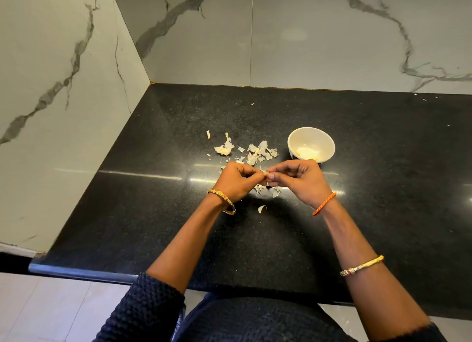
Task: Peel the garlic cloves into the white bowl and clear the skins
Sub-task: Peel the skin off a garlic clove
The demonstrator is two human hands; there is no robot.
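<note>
My left hand [236, 179] and my right hand [297, 179] meet over the black counter and pinch one small garlic clove [265, 174] between their fingertips; the clove is mostly hidden by the fingers. A white bowl [311, 144] stands just beyond my right hand, with pale peeled garlic at its bottom. Loose papery skins [258, 151] lie in a heap beyond my hands, and more skins [270, 191] lie below them. The rest of a garlic bulb [224, 148] sits left of the heap.
The black granite counter [153, 214] runs into a corner of marble-patterned walls [63, 98] at left and back. A single skin scrap [261, 208] lies near my wrists. The counter's front edge [76, 274] is close to my body.
</note>
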